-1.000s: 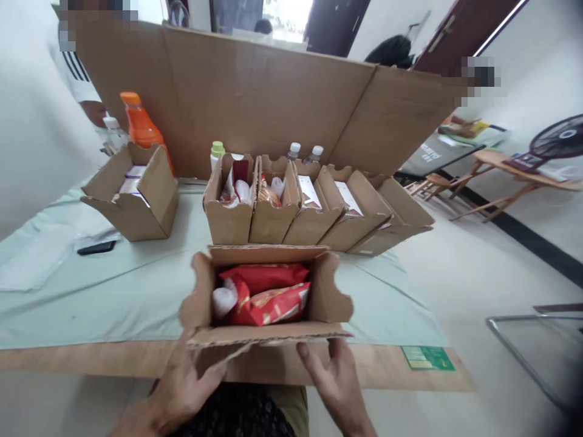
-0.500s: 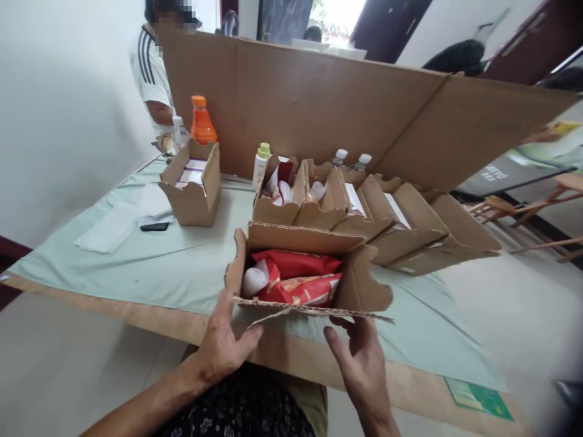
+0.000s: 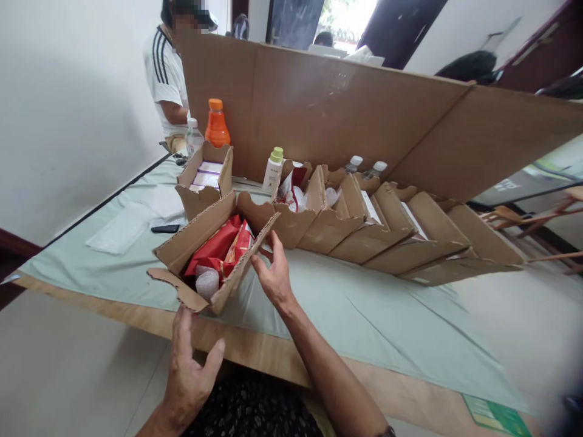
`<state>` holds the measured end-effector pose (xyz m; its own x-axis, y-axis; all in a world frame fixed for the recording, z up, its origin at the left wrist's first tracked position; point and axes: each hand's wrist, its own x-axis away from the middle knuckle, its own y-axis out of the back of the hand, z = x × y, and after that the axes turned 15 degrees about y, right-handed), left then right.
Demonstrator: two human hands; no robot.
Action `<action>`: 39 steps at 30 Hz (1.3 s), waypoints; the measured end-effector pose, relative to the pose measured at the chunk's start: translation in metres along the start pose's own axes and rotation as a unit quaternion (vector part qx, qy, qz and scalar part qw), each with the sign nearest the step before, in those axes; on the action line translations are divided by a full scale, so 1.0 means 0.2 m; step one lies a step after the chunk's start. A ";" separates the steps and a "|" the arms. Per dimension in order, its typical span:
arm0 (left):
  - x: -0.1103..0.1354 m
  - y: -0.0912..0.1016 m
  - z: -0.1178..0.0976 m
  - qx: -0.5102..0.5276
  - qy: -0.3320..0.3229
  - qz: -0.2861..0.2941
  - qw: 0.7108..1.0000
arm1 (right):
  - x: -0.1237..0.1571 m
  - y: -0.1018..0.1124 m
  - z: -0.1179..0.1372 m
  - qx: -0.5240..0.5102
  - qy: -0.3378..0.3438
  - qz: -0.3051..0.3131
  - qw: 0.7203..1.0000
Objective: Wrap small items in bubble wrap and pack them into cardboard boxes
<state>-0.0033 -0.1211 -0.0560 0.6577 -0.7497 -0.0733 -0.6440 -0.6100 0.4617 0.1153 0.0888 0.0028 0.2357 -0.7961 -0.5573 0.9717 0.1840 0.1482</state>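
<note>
Turned and shifted toward the desk's (image 3: pixel 255 355) left edge since the earlier frame, one corrugated cardboard box (image 3: pixel 195 237) is near the front edge, holding two glossy red packets (image 3: pixel 215 244) and one rounded bubble-wrapped bundle (image 3: pixel 207 283). Both hands are loosely open: left hand (image 3: pixel 186 370) touching its near end, right hand (image 3: pixel 276 276) against its side.

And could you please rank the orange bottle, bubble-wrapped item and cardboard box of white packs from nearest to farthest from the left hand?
1. Bubble-wrapped item, beside the red packets
2. Cardboard box of white packs, farther back
3. Orange bottle, behind that box
</note>
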 end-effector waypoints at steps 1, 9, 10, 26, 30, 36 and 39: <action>0.00 -0.01 -0.01 0.008 -0.004 0.015 1.000 | 0.01 -0.02 0.00 -0.006 0.007 0.001 1.000; -0.09 -0.03 -0.04 0.004 -0.031 0.029 0.999 | 0.09 -0.04 0.00 0.020 0.015 0.044 0.999; -0.10 -0.04 -0.06 -0.001 -0.045 0.033 0.998 | 0.11 -0.03 -0.03 0.023 0.006 0.050 0.998; -0.75 -0.51 -0.31 -0.039 -0.093 0.164 0.981 | 0.16 0.08 -0.27 0.069 -0.051 0.008 0.996; -0.77 -0.51 -0.26 -0.058 -0.089 0.177 0.978 | 0.17 0.08 -0.23 0.068 -0.040 0.036 0.996; -0.56 -0.20 -0.05 -0.069 -0.077 0.155 0.983 | 0.09 0.02 -0.03 0.060 -0.010 0.101 0.993; -0.49 -0.08 0.04 -0.067 -0.096 0.151 0.982 | -0.14 -0.11 0.11 0.064 0.036 0.180 0.981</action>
<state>-0.0603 -0.0405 -0.0630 0.3507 -0.9334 -0.0755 -0.7321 -0.3236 0.5994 0.0878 0.0946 0.0334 0.5689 -0.6487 -0.5056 0.8159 0.3680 0.4460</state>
